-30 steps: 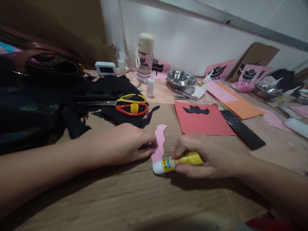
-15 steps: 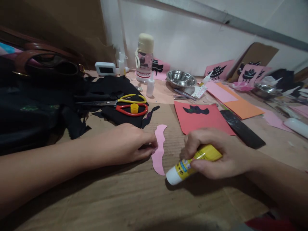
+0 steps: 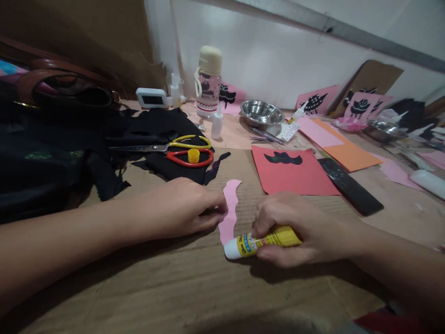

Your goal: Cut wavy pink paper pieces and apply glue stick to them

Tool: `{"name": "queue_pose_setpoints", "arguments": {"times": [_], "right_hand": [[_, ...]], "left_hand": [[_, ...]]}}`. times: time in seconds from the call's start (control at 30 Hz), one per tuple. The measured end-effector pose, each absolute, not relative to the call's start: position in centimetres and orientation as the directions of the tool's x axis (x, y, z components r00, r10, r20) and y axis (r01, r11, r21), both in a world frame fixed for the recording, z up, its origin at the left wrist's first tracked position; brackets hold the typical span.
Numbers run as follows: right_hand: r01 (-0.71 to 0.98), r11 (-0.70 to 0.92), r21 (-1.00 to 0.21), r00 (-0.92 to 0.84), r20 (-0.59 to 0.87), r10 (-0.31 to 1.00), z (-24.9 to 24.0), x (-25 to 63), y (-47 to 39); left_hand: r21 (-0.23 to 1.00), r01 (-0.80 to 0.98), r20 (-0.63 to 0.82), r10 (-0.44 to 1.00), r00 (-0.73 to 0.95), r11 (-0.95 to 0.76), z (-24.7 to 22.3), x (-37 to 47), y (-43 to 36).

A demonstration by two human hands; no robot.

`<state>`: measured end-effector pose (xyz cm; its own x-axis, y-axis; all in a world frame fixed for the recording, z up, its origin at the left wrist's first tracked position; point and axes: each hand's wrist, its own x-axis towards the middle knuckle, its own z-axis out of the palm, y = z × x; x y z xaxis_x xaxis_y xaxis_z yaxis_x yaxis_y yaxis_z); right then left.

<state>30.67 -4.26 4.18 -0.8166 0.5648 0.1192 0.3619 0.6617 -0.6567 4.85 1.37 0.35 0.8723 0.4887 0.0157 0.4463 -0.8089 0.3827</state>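
A wavy-edged pink paper cutout (image 3: 230, 211) lies flat on the brown cardboard (image 3: 167, 283). My left hand (image 3: 194, 206) pinches its left edge near the middle, fingertips down on the board. Wrapped in my right hand (image 3: 295, 227) is a yellow glue stick (image 3: 248, 245), tilted low with its white end over the lower tip of the cutout. That white end hides the tip. Just beyond, a red paper sheet (image 3: 299, 178) carries a black cutout (image 3: 283, 158). A yellow cap (image 3: 193, 156) rests by the handles of the scissors (image 3: 187, 150).
Black fabric scraps (image 3: 163, 123) and a brown-handled bag (image 3: 66, 93) fill the left. Behind stand a water bottle (image 3: 209, 83), a small squeeze bottle (image 3: 217, 124) and a metal bowl (image 3: 262, 113). Rightward lie a dark flat strip (image 3: 351, 188) and orange paper (image 3: 358, 155).
My right hand has brought the glue stick leftward, from beside the pink cutout onto its lower tip, and the stick is now more level. My left hand stays in place.
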Motion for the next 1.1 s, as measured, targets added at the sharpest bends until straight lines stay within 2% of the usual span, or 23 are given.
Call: {"name": "queue_pose_setpoints", "arguments": {"times": [0.23,0.47,0.67,0.97,1.1], "right_hand": [[0.344,0.719,-0.604,-0.839,0.145,0.524,4.9,30.7,-4.6],[0.273,0.675,-0.685,-0.752,0.286,0.594,4.7,30.9,-4.4],[0.425,0.695,-0.580,-0.771,0.171,0.614,3.8,30.1,-4.4],[0.371,0.580,-0.725,-0.770,0.109,0.629,5.0,30.3,-4.6],[0.338,0.552,-0.762,-0.684,0.204,0.701,4.9,30.4,-4.5]], "left_hand": [[0.401,0.442,0.015,0.488,0.872,-0.802,0.2,4.7,1.4],[0.383,0.437,0.037,0.486,0.873,-0.814,0.3,4.8,1.3],[0.371,0.454,0.012,0.493,0.870,-0.810,0.3,4.8,1.3],[0.389,0.444,0.017,0.488,0.873,-0.807,0.5,4.7,1.2],[0.386,0.446,0.011,0.487,0.873,-0.807,0.6,4.8,1.2]]}}
